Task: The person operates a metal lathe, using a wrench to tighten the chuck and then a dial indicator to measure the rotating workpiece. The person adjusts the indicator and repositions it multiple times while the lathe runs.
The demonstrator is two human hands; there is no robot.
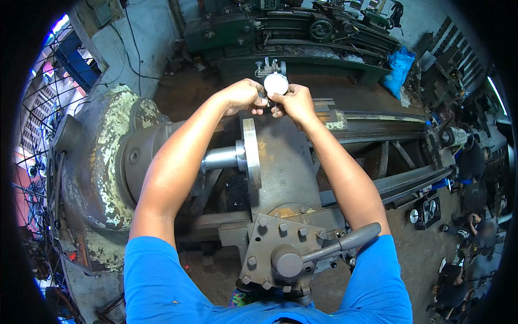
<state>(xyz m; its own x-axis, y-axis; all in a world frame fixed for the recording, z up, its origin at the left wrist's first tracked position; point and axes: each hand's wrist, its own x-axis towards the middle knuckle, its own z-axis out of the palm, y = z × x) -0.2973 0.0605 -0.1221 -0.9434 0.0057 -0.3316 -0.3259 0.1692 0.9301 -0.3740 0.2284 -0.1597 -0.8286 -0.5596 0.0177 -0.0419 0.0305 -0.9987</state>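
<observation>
Both arms reach over a lathe toward a dial indicator (276, 84) with a round white face. A metal holder (271, 67) with small knobs stands just behind it. My right hand (297, 102) is closed on the dial indicator, thumb at the lower edge of its face. Close by on the left, my left hand (244, 98) has its fingers pinched beside the gauge's thin stem; what they grip is too small to make out. Nearer me, a shiny steel shaft (221, 157) with a flat flange disc (251, 154) extends from the lathe chuck (145, 154).
A tool post (275, 251) with several square-headed bolts and a long lever handle (345, 243) stands close to my body. Lathe bed rails (383, 178) run right. Another green lathe (302, 48) and a blue bag (400, 67) are behind. People (480, 232) are at far right.
</observation>
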